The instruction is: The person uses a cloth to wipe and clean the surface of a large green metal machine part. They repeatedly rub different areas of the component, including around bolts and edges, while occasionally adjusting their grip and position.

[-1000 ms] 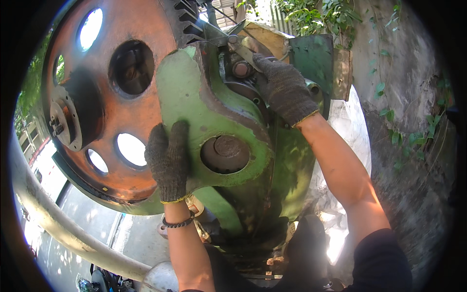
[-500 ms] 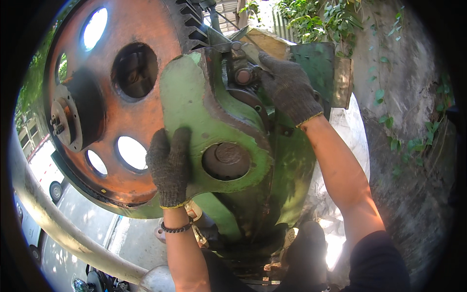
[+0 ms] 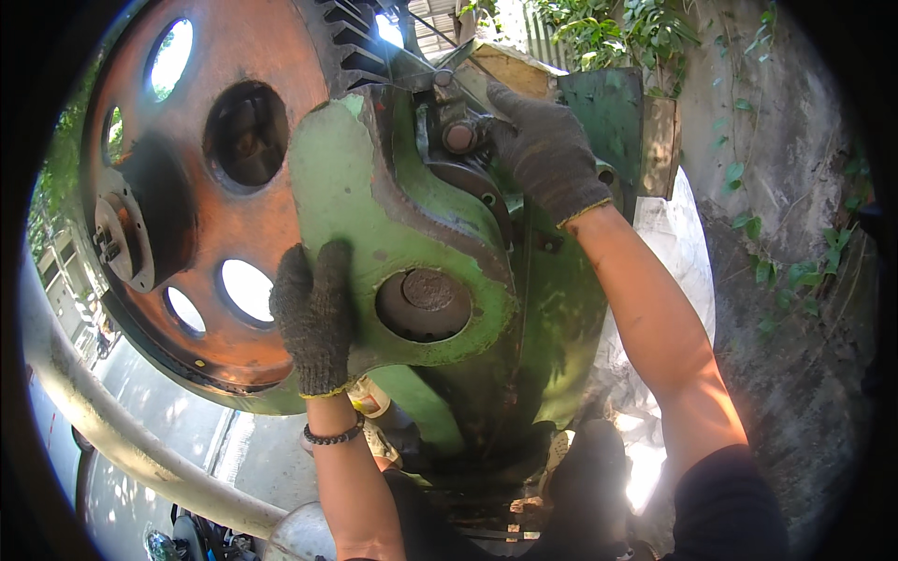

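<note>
A large machine stands in front of me, with a green metal side plate (image 3: 374, 215) over a big orange flywheel (image 3: 253, 210). My left hand (image 3: 316, 323), in a dark grey knit glove, rests against the plate's left edge, fingers stretched upward and apart. Higher up, my right hand (image 3: 547, 154), gloved alike, is closed beside a round bolt end (image 3: 459, 138) at the top of the machine. Its thumb points up and left; whatever lies between the fingers is hidden. Below the plate's middle, a round shaft end (image 3: 426, 301) sits in a hole.
Gear teeth (image 3: 351, 42) rim the wheel's top. A dark hub (image 3: 140, 224) juts out at left, above a pale curved pipe (image 3: 122, 421). On the right is a concrete wall (image 3: 776, 122) with vines, and a white sheet (image 3: 669, 243) stands behind my right arm.
The view has shifted slightly, so the machine sits a little further left and higher. Both hands keep to nearly the same places on it. The white vehicle on the street has moved away.
</note>
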Available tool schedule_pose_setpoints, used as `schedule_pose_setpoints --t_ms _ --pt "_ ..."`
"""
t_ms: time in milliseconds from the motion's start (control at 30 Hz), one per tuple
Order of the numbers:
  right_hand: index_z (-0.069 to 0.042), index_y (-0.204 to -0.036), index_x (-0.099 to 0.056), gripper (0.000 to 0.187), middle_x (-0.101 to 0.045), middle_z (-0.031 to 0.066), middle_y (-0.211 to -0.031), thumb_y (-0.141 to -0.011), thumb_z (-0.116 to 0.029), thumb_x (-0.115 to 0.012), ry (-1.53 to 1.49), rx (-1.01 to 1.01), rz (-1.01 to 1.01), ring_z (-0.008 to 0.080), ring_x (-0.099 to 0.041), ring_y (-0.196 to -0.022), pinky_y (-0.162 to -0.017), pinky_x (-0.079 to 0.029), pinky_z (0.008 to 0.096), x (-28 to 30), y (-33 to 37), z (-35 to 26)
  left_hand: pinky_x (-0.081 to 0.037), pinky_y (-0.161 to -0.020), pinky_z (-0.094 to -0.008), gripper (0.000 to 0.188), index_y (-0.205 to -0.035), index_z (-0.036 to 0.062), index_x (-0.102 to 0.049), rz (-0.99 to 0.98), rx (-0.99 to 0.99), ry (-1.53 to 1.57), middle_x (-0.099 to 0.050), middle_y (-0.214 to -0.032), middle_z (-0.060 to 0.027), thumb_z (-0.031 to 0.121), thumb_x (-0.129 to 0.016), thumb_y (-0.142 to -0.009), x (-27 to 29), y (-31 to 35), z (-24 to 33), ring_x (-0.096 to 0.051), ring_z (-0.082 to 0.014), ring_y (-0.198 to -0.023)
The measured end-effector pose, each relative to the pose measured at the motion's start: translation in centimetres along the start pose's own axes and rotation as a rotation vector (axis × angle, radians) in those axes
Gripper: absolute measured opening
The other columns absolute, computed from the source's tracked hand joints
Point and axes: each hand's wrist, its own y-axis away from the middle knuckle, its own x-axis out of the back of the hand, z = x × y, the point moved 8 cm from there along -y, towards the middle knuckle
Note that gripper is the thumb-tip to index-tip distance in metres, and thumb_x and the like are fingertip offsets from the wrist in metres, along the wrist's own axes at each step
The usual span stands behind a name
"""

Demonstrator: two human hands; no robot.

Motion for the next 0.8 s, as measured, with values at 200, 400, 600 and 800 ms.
schedule_pose_setpoints --t_ms 200,400,600,800 --pt "-0.013 -0.124 -0.069 0.036 -0.071 0.0209 -0.095 -0.09 -0.023 -0.067 0.017 0.146 0.025 0.042 -0.068 -0.089 -0.08 -0.055 0.0481 0.9 -0.8 -1.8 -0.048 -0.099 -0.0483 0.041 -0.131 0.0113 -0.063 0.027 -0.04 -0.102 -0.064 -0.126 -0.0165 0.006 -0.057 -0.091 0.1 -0.1 -0.1 -0.059 -0.0358 -0.119" --pt "-0.008 -0.12 -0.07 0.034 -0.071 0.0211 -0.1 -0.093 -0.027 -0.062 0.076 0.146 -0.091 0.0413 -0.068 -0.094 -0.084 -0.054 0.0472 0.8 -2.4 -1.9 -0.047 -0.101 -0.0486 0.042 -0.131 0.011 -0.063 -0.002 -0.026 -0.014 -0.064 -0.127 -0.0162 0.006 -0.057 -0.09 -0.2 -0.1 -0.2 -0.058 -0.0366 -0.121" --pt "-0.002 -0.123 -0.068 0.037 -0.07 0.0225 -0.115 -0.09 -0.019 -0.067 -0.075 -0.115 -0.155 0.0374 -0.068 -0.106 -0.09 -0.054 0.0423 1.6 -0.4 1.1 -0.046 -0.102 -0.0493 0.043 -0.132 0.0112 -0.063 -0.012 -0.017 -0.048 -0.063 -0.128 -0.0164 0.007 -0.059 -0.089 -0.1 0.2 0.1 -0.057 -0.037 -0.123" --pt "-0.001 -0.124 -0.068 0.038 -0.071 0.0234 -0.113 -0.089 -0.014 -0.07 -0.147 -0.055 -0.2 0.0358 -0.071 -0.103 -0.086 -0.056 0.0393 1.7 3.1 0.6 -0.046 -0.1 -0.0492 0.045 -0.132 0.0109 -0.062 -0.011 -0.053 -0.066 -0.064 -0.126 -0.0171 0.007 -0.06 -0.087 0.0 0.4 0.7 -0.058 -0.0369 -0.12"
